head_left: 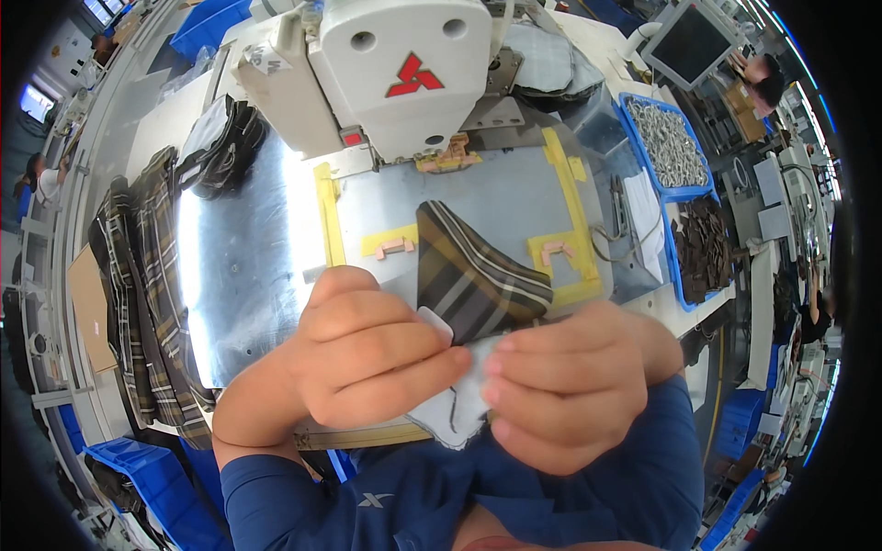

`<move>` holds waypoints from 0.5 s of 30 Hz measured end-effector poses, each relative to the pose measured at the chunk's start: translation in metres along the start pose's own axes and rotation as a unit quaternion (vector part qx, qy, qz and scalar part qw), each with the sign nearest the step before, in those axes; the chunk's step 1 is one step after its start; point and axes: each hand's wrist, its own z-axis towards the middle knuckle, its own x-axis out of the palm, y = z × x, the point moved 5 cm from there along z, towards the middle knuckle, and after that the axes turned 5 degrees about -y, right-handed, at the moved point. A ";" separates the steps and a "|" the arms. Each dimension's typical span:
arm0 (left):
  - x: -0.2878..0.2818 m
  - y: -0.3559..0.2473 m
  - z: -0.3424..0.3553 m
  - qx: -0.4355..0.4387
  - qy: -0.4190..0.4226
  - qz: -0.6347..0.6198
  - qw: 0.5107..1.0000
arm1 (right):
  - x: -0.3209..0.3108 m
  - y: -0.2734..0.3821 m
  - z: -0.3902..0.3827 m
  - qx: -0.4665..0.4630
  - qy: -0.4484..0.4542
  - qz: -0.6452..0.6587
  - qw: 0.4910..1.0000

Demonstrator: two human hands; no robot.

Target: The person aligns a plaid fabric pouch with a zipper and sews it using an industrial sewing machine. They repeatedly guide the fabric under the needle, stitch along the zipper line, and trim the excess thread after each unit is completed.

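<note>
A plaid fabric piece (pixel 464 280) in brown, black and white stripes, with a pale grey backing, is stretched between my two hands in front of the sewing machine. My left hand (pixel 367 354) is closed in a pinch on its left side, where a small white edge shows by the fingers. Its near right side is pinched by my right hand (pixel 570 381), fingers curled. The pale backing (pixel 450 418) hangs down below my fingers, with a dark line on it. My fingertips hide part of the cloth.
The white sewing machine head (pixel 404 73) stands straight ahead over a metal plate edged with yellow tape (pixel 565 202). Stacked plaid cloth (pixel 165 285) lies at the left. Blue trays at the right hold metal hardware (pixel 666 142) and brown pieces (pixel 700 248).
</note>
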 end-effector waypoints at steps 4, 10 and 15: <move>0.005 0.003 0.000 -0.043 0.007 -0.030 0.999 | 0.001 -0.011 0.000 0.095 0.007 0.025 0.995; 0.013 -0.001 0.007 -0.070 0.031 -0.014 0.997 | 0.001 -0.017 -0.004 0.145 0.013 -0.038 0.989; 0.016 -0.004 0.004 -0.067 0.050 -0.005 0.997 | -0.003 -0.016 -0.004 0.148 0.052 -0.006 0.988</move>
